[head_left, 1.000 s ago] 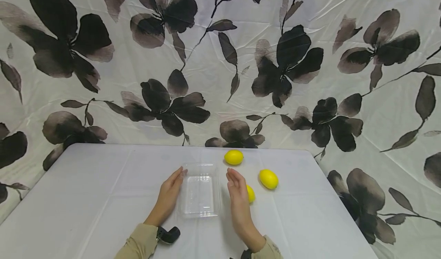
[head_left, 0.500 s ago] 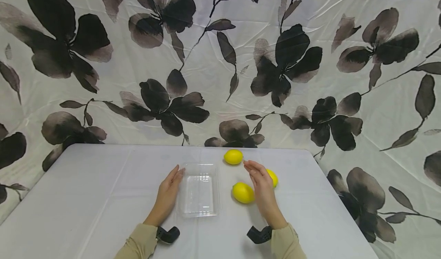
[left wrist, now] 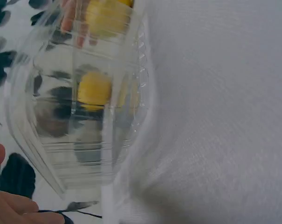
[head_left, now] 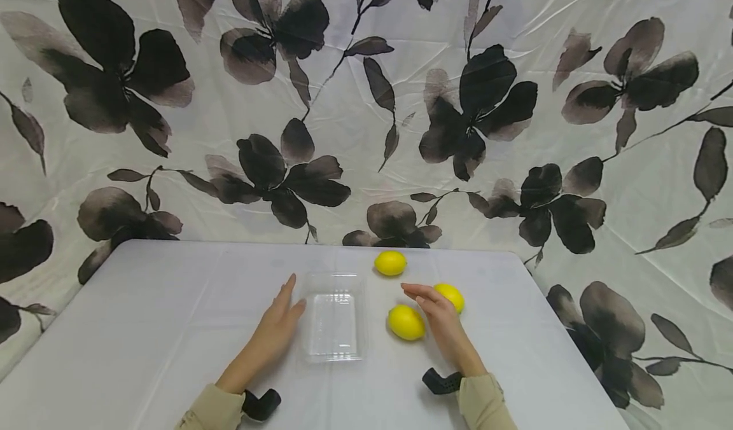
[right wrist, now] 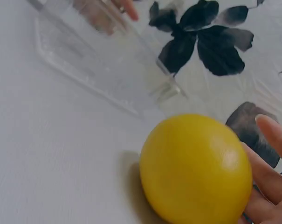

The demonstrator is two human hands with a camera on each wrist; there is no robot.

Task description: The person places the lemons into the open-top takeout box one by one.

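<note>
A clear plastic tray (head_left: 334, 319) lies empty on the white table (head_left: 172, 328). My left hand (head_left: 277, 319) rests flat beside its left wall, fingers straight, thumb near the rim. My right hand (head_left: 436, 309) lies open just right of a yellow lemon (head_left: 406, 322), fingers straight and close against it, holding nothing. A second lemon (head_left: 451, 295) sits behind that hand, a third lemon (head_left: 390, 263) near the table's far edge. In the right wrist view the near lemon (right wrist: 196, 169) fills the frame beside my fingers (right wrist: 271, 140), with the tray (right wrist: 99, 60) behind. The left wrist view shows the tray (left wrist: 85, 102) blurred.
A floral black-and-white cloth (head_left: 366, 99) hangs behind the table and drapes past its right edge. Black wrist straps (head_left: 441, 381) sit at both cuffs. The table's left half (head_left: 143, 315) holds nothing but the cloth covering.
My right hand moved from the tray's right side to the right of the near lemon, then settled lower beside it. My left hand drew back slightly along the tray.
</note>
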